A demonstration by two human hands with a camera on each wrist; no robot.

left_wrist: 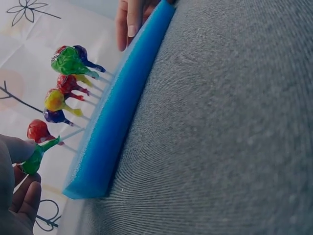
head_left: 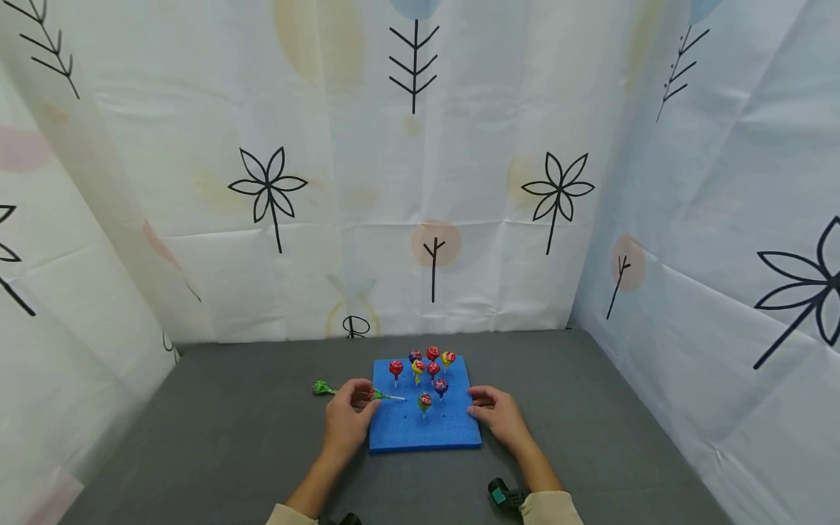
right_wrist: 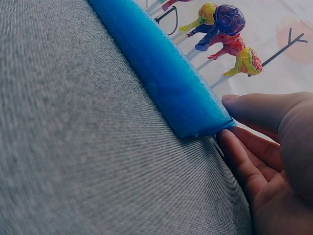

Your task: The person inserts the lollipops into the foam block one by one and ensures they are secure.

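Observation:
My left hand [head_left: 348, 419] pinches a green-wrapped lollipop [left_wrist: 33, 160] between thumb and fingers, its white stick pointing right over the blue foam board [head_left: 394, 430]. In the left wrist view the stick's tip appears close to the foam; whether it touches cannot be told. Several lollipops in red, yellow, purple and green wrappers stand upright in the board, among them a red and green one [head_left: 425, 402] nearest the front. At the board's right edge, my right hand [head_left: 502, 417] grips the foam, thumb at the upper side and fingers at the lower side.
Another green lollipop [head_left: 322, 388] lies on the grey table [head_left: 243, 430], left of my left hand. A black device with a teal patch [head_left: 502, 494] is by the right wrist. White printed curtains [head_left: 367, 270] enclose the table at the back and sides.

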